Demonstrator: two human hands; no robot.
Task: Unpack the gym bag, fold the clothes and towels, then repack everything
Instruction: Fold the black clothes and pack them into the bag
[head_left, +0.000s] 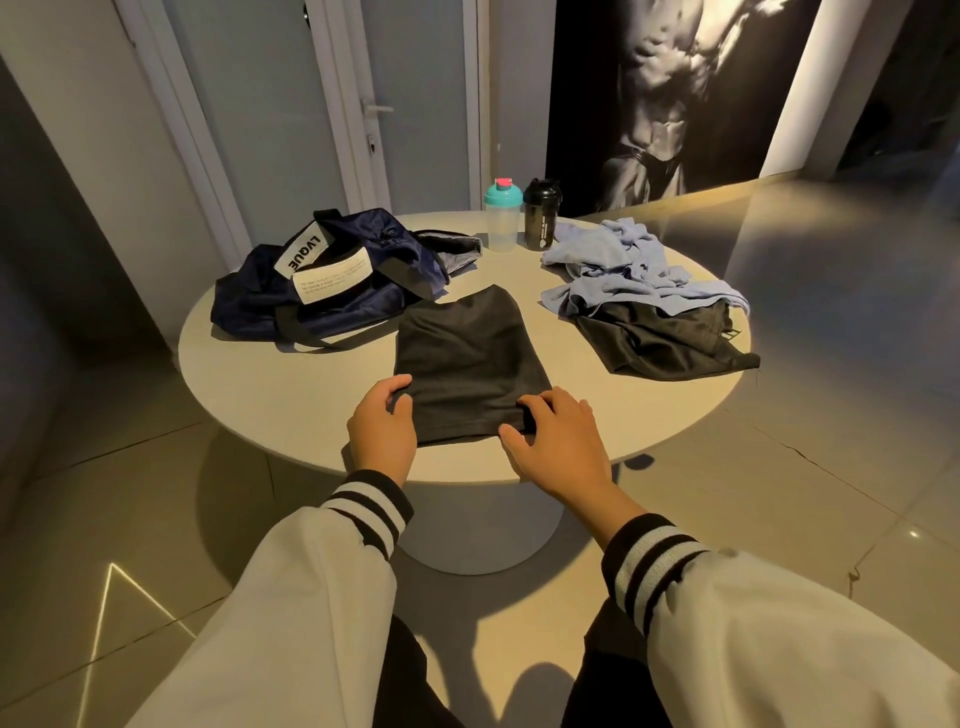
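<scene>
Lying flat, dark folded garment (467, 364), edges even.

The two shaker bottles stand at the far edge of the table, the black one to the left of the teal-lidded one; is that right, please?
Not quite. The head view shows the black bottle to the right of the teal-lidded bottle; both do stand at the far edge of the table.

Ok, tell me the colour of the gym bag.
The gym bag is dark navy blue, best seen in the head view.
</scene>
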